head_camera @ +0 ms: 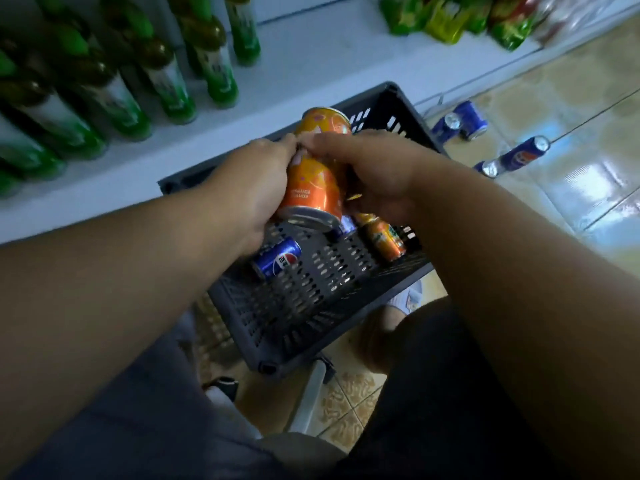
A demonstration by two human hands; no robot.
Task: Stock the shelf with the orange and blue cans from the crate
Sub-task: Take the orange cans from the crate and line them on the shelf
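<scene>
Above the grey perforated crate (311, 306) my left hand (252, 188) grips an orange can (311, 192) held on its side. A second orange can (327, 121) sits just beyond it, under the fingers of my right hand (367, 168), which curl over it. Inside the crate lie a blue can (277, 261), another orange can (384, 237) and a partly hidden blue can (346, 225). The white shelf (304, 64) runs along the far side of the crate.
Green bottles (166, 81) stand in rows on the shelf at the left. Green and yellow snack bags (446, 19) lie at the far right of it. Several blue cans (519, 157) lie on the tiled floor to the right of the crate.
</scene>
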